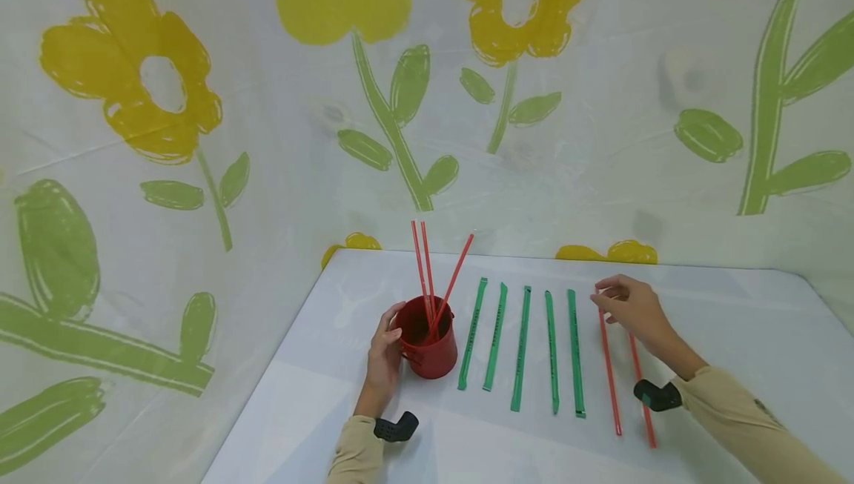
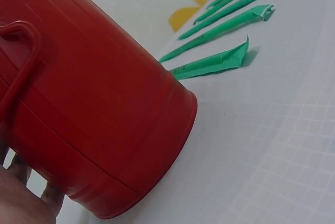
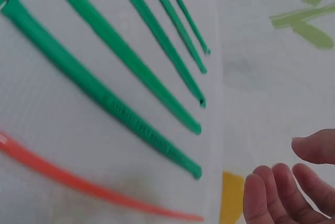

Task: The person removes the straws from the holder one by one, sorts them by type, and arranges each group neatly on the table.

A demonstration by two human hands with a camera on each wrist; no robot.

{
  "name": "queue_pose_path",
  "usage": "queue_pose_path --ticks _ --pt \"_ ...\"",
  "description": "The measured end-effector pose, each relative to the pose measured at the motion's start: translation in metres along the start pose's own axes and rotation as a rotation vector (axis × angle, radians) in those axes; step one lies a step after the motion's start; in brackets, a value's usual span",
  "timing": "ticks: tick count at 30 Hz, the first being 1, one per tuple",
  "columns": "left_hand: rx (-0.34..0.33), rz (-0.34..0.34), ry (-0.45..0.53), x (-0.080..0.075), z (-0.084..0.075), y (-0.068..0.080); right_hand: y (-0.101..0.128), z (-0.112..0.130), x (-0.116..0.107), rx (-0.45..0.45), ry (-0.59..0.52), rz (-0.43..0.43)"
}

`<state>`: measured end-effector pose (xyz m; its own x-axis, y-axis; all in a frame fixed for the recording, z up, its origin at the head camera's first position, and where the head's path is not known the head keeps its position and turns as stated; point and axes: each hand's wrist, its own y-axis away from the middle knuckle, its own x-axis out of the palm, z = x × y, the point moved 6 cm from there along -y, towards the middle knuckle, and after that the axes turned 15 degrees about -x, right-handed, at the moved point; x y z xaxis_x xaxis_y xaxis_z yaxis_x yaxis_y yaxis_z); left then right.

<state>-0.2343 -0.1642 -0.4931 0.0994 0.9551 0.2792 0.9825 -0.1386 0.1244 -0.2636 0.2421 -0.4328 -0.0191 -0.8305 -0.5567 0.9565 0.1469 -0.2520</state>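
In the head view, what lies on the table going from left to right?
Left hand → red metal cup with handle holding red straws → five green paper straw wrappers → two loose red plastic straws, with the right hand over their far ends.

Wore long beige sleeves, the left sleeve (image 1: 356,454) ending at the wrist and the right sleeve (image 1: 740,413) creased along the forearm, with a small dark mark near its elbow. Carried a small black camera unit strapped at each wrist, left unit (image 1: 396,427) and right unit (image 1: 657,395), both blocky and matte. Left hand (image 1: 383,354) and right hand (image 1: 630,308) went bare, ungloved.
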Motion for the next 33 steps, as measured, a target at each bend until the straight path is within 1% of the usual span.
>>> queue_pose_path --ticks 5,11,17,28,33 --pt "-0.011 -0.006 0.002 0.0 0.0 0.0 -0.004 0.023 0.011 -0.037 -0.029 -0.005" --pt "-0.013 -0.004 0.004 0.001 -0.001 0.0 -0.01 0.04 0.027 -0.083 -0.068 -0.035" --pt "-0.015 -0.008 -0.006 0.0 0.0 0.0 -0.017 0.059 0.045 -0.118 -0.115 -0.047" --pt "-0.017 -0.012 -0.01 -0.001 0.002 0.0 -0.028 0.093 0.068 -0.142 -0.155 -0.073" --pt "-0.011 -0.008 -0.025 -0.001 0.002 -0.001 -0.033 0.106 0.077 -0.167 -0.223 -0.068"
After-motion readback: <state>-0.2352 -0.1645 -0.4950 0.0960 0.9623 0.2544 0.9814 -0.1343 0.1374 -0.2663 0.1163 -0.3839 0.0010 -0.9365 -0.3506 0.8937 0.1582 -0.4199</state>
